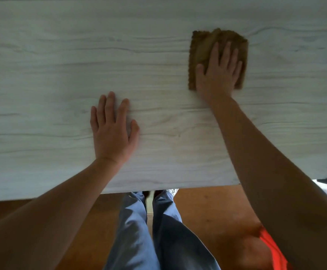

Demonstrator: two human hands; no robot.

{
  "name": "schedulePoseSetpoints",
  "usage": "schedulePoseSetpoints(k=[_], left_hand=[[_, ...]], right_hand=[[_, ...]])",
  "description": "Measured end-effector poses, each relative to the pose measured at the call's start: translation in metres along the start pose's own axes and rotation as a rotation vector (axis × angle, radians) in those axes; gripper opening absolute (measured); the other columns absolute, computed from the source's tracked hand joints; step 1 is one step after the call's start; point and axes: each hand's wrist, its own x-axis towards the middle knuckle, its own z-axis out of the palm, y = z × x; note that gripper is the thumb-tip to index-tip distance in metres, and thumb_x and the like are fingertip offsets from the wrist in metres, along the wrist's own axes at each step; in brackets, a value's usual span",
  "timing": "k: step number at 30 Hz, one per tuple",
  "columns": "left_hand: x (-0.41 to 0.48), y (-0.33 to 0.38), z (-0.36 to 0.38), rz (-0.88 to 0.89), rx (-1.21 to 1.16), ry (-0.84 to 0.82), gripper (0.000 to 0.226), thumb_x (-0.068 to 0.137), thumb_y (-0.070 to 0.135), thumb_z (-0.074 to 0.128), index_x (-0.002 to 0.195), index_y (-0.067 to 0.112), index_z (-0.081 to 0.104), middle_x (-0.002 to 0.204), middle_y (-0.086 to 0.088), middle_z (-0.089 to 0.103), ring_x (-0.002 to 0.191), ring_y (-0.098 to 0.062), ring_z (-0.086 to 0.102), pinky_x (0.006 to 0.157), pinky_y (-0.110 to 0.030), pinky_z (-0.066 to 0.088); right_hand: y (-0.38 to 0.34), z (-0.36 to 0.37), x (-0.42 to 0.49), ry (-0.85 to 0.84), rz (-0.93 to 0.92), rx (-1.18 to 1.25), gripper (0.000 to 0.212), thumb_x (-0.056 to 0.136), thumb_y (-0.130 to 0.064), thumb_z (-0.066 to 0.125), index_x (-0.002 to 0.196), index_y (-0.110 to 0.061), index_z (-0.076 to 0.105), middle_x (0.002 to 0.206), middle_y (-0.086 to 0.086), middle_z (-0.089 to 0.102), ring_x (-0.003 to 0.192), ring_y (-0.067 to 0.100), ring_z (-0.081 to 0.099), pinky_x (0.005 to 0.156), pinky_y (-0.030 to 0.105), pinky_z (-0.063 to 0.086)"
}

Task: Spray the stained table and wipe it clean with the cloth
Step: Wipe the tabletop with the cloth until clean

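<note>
Right grip, fingers straight, presses a folded brown scallop-edged cloth on the pale table; left grip rests released

The table filling the upper frame has a pale, whitewashed wood-grain top, smooth and matt, with grey streaks running across it. At upper right lies a brown cloth, soft and nubbly, with a scalloped left edge. Below, the floor looks like warm brown wood with a faint sheen. The trousers are soft blue fabric.
</note>
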Motion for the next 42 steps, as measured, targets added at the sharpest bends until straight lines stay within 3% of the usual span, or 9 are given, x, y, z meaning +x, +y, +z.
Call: schedulePoseSetpoints(k=[6, 12, 18, 25, 29, 33, 38, 42], left_hand=[[0.0, 0.002, -0.005, -0.008, -0.008, -0.019, 0.059, 0.099, 0.04, 0.039, 0.153, 0.014, 0.041, 0.167, -0.019, 0.026, 0.157, -0.038, 0.017, 0.128, -0.055, 0.011], [0.002, 0.003, -0.005, -0.029, -0.042, -0.037, 0.059, 0.097, 0.038, 0.04, 0.151, 0.015, 0.041, 0.167, -0.017, 0.026, 0.157, -0.037, 0.015, 0.128, -0.054, 0.009], [-0.001, 0.0, -0.006, -0.026, -0.039, -0.019, 0.059, 0.098, 0.038, 0.041, 0.151, 0.014, 0.042, 0.166, -0.018, 0.027, 0.157, -0.037, 0.016, 0.128, -0.054, 0.009], [0.003, 0.0, -0.005, -0.014, -0.001, -0.02, 0.058, 0.097, 0.038, 0.044, 0.15, 0.014, 0.046, 0.166, -0.02, 0.029, 0.155, -0.04, 0.021, 0.128, -0.054, 0.012], [0.002, 0.001, -0.005, -0.007, -0.002, -0.016, 0.058, 0.097, 0.038, 0.044, 0.15, 0.014, 0.046, 0.165, -0.02, 0.03, 0.155, -0.04, 0.021, 0.128, -0.054, 0.012], [0.002, 0.001, -0.006, -0.002, 0.009, -0.019, 0.06, 0.098, 0.039, 0.041, 0.152, 0.013, 0.044, 0.166, -0.022, 0.028, 0.156, -0.041, 0.02, 0.127, -0.056, 0.013], [0.002, -0.001, -0.004, -0.006, -0.03, -0.016, 0.06, 0.097, 0.037, 0.043, 0.152, 0.012, 0.044, 0.166, -0.021, 0.027, 0.156, -0.04, 0.018, 0.127, -0.057, 0.012], [0.002, -0.001, -0.003, 0.003, -0.035, -0.013, 0.06, 0.097, 0.038, 0.043, 0.152, 0.012, 0.045, 0.166, -0.021, 0.028, 0.156, -0.041, 0.02, 0.127, -0.058, 0.013]], right_hand=[[-0.019, 0.017, -0.104, -0.045, -0.278, 0.074, 0.07, 0.097, -0.045, 0.04, 0.16, -0.018, 0.025, 0.169, 0.013, 0.013, 0.156, 0.035, 0.008, 0.126, 0.048, 0.002], [0.066, 0.011, -0.208, -0.152, -0.239, 0.063, 0.071, 0.101, -0.048, 0.038, 0.163, -0.024, 0.012, 0.171, 0.001, 0.004, 0.157, 0.021, -0.005, 0.127, 0.044, 0.001], [0.098, -0.006, -0.135, -0.103, -0.164, 0.006, 0.077, 0.095, -0.054, 0.034, 0.162, -0.023, 0.016, 0.17, 0.004, 0.009, 0.157, 0.026, 0.003, 0.126, 0.047, 0.006], [-0.011, -0.002, 0.005, -0.078, -0.226, -0.037, 0.077, 0.096, -0.055, 0.035, 0.163, -0.024, 0.01, 0.171, 0.01, 0.001, 0.156, 0.033, -0.001, 0.126, 0.05, -0.001], [-0.061, 0.013, -0.017, -0.089, -0.313, -0.051, 0.075, 0.096, -0.052, 0.04, 0.162, -0.022, 0.02, 0.169, 0.017, 0.005, 0.156, 0.039, 0.002, 0.125, 0.051, 0.0], [-0.051, 0.025, -0.1, -0.051, -0.423, 0.023, 0.072, 0.094, -0.049, 0.042, 0.159, -0.022, 0.029, 0.168, 0.014, 0.017, 0.155, 0.036, 0.012, 0.126, 0.051, 0.007], [-0.005, 0.019, -0.153, -0.095, -0.194, 0.135, 0.068, 0.099, -0.044, 0.041, 0.162, -0.03, 0.019, 0.171, -0.003, 0.007, 0.157, 0.019, -0.003, 0.127, 0.041, -0.001], [0.011, 0.012, -0.123, -0.032, -0.077, 0.118, 0.069, 0.097, -0.043, 0.041, 0.161, -0.027, 0.021, 0.17, -0.001, 0.011, 0.157, 0.022, 0.002, 0.127, 0.043, 0.001]])
